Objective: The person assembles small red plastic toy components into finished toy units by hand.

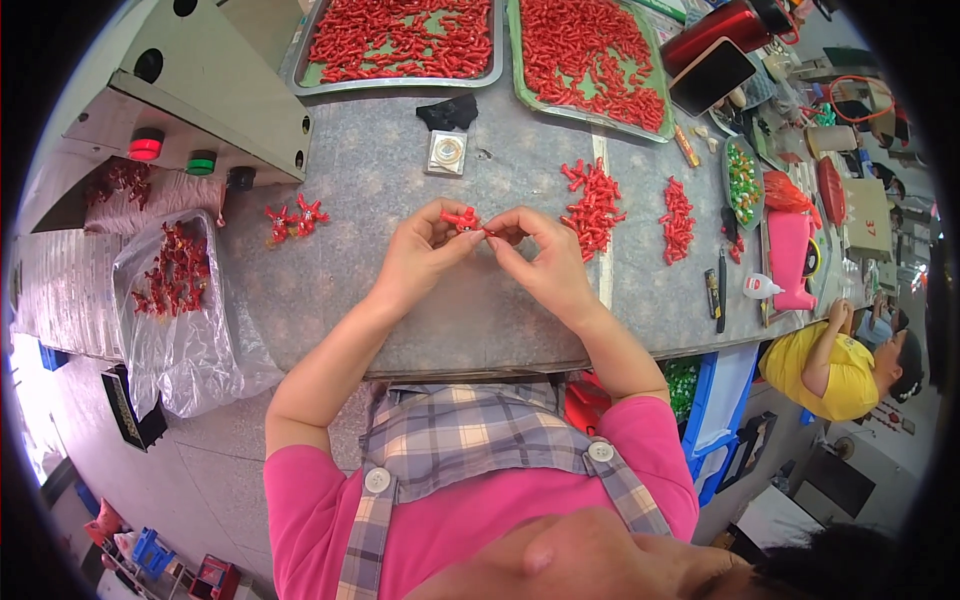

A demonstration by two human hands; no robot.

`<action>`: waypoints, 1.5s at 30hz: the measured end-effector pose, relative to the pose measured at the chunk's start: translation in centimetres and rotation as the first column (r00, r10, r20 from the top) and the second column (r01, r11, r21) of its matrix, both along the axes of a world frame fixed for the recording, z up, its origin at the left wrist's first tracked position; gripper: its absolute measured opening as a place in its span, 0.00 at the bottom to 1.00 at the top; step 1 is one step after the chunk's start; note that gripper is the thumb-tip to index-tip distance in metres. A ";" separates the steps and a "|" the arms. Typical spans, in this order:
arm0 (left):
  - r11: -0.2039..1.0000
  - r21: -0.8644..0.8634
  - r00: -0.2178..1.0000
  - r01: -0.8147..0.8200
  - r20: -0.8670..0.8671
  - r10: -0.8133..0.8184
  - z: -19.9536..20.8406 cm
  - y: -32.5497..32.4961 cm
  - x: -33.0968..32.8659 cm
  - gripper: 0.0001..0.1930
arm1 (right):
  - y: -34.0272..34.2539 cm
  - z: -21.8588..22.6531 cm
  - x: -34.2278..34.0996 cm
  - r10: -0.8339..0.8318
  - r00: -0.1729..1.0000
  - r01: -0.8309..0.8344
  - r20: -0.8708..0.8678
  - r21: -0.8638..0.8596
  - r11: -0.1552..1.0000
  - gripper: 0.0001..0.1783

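My left hand (422, 252) pinches a small red plastic figure piece (460, 218) between thumb and fingers, above the grey table. Thumb and forefinger of my right hand (545, 262) close on a tiny red part at the figure's right side; its shape is too small to make out. Just right of that hand lies a pile of small red plastic parts (593, 210), with a smaller red pile (678, 222) farther right. Left of my hands, several joined red figures (296, 220) with yellowish bits rest on the table.
Two trays of red parts, one metal (497, 70) and one green-lined (540, 107), stand at the back. A grey machine (230, 110) with red and green buttons occupies the left, beside a plastic bag (190, 350) of red figures. Pens (716, 295) and a glue bottle (762, 287) lie right.
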State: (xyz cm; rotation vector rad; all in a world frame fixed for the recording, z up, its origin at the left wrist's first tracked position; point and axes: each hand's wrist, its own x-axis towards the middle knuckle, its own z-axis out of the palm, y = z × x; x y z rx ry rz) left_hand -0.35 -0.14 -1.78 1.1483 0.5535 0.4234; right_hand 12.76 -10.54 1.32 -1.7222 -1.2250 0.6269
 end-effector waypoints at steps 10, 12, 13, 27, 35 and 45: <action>0.958 -0.278 0.997 0.071 0.040 -0.063 0.7 0.5 -0.3 0.08 | 0.0 -0.2 0.3 0.036 0.968 -0.082 0.247 0.178 0.981 0.11; 0.957 -0.282 0.997 0.069 0.050 -0.057 0.8 0.5 -0.3 0.08 | 0.1 0.1 0.3 0.033 0.953 -0.099 0.301 0.208 0.973 0.11; 0.960 -0.274 0.997 0.065 0.056 -0.051 0.8 0.4 -0.4 0.08 | 0.1 0.1 0.3 0.039 0.952 -0.106 0.302 0.207 0.973 0.11; 0.966 -0.192 0.984 -0.174 0.010 0.179 0.8 1.5 -0.4 0.11 | 6.8 0.9 3.5 0.070 0.786 -0.210 0.614 0.159 0.965 0.06; 0.918 -0.259 0.943 -0.301 0.066 0.327 0.6 2.8 -0.6 0.14 | 9.9 0.2 3.7 0.209 0.447 -0.309 0.870 -0.069 0.949 0.08; 0.941 -0.271 0.964 -0.203 0.113 0.240 0.7 2.4 -0.8 0.14 | 6.8 1.6 3.4 0.066 0.901 -0.135 0.430 0.132 0.982 0.07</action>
